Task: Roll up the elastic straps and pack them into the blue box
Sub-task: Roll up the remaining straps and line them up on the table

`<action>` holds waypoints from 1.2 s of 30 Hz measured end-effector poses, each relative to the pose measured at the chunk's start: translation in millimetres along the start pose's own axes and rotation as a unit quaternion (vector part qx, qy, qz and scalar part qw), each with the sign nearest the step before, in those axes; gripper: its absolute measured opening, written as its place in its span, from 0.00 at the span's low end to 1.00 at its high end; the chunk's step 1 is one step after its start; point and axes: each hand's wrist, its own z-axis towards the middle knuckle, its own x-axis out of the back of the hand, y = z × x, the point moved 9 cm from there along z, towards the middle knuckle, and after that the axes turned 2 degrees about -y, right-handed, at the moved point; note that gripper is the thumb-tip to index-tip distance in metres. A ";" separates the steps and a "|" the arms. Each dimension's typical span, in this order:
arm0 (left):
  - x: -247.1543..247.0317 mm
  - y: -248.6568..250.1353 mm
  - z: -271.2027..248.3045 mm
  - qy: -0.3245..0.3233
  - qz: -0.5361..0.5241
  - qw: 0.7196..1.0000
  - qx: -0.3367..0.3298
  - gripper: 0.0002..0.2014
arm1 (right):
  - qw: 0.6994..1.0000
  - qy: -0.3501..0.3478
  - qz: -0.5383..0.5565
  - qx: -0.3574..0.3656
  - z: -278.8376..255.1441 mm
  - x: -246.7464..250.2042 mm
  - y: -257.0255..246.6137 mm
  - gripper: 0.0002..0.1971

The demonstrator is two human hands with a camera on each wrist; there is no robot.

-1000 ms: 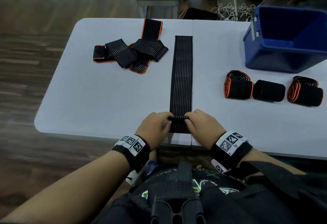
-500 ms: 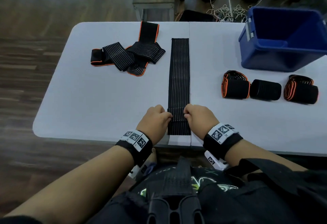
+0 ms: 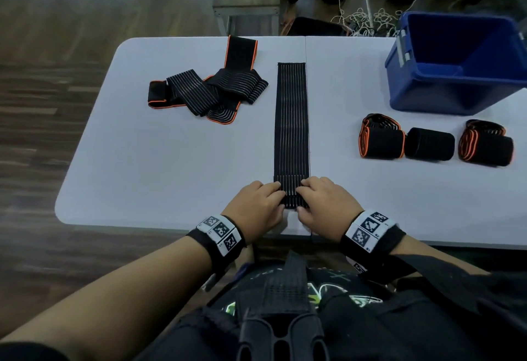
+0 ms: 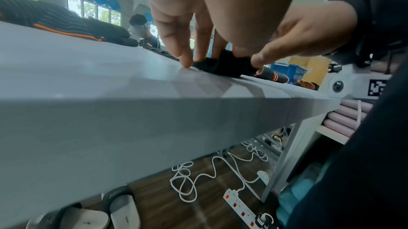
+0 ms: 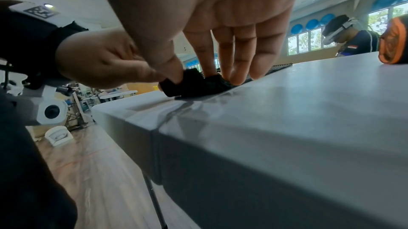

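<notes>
Hands (image 3: 293,206) on strap's (image 3: 291,121) rolled end

The person is wearing a black wristband (image 3: 216,242) on the left wrist and another (image 3: 370,235) on the right, each carrying white panels printed with black square-patterned marker codes. A white camera housing (image 4: 336,85) with a round dark lens is sitting under the right wrist. Both forearms are showing bare. Dark clothing with a pale green print (image 3: 325,298) is covering the torso, and a black strap harness (image 3: 282,289) is running down the chest.

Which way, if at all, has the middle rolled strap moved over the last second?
No: the middle rolled strap keeps its spot on the table just before the blue box.
</notes>
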 end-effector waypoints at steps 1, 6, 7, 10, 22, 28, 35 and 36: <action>0.9 -1.8 0.8 0.003 -0.004 1.000 0.005 0.13 | 1.000 0.009 0.021 -0.005 1.4 1.0 0.9 0.20; 6.3 -28.3 9.8 -0.027 -0.113 0.983 0.141 0.08 | 0.992 0.027 0.108 -0.056 13.0 9.6 12.9 0.12; 6.1 -35.2 9.5 -0.026 -0.140 0.974 0.177 0.08 | 0.989 0.033 0.123 -0.069 14.9 11.3 15.6 0.11; 5.5 -48.4 10.0 0.002 -0.200 0.951 0.237 0.09 | 0.983 0.047 0.148 -0.099 19.4 12.6 23.4 0.07; -11.6 -32.0 9.6 -0.074 -0.050 0.993 0.071 0.24 | 0.998 0.005 0.041 -0.043 15.3 -1.7 14.6 0.23; -7.4 -37.6 7.3 -0.060 -0.068 0.993 0.082 0.24 | 1.000 0.000 -0.003 0.002 15.3 1.4 16.7 0.20; -1.4 -52.5 12.0 -0.002 -0.142 0.971 0.190 0.16 | 0.991 0.035 0.122 -0.041 29.1 12.1 23.8 0.16; -1.9 -53.1 13.9 0.003 -0.150 0.969 0.196 0.13 | 0.990 0.037 0.127 -0.044 28.9 12.1 24.8 0.17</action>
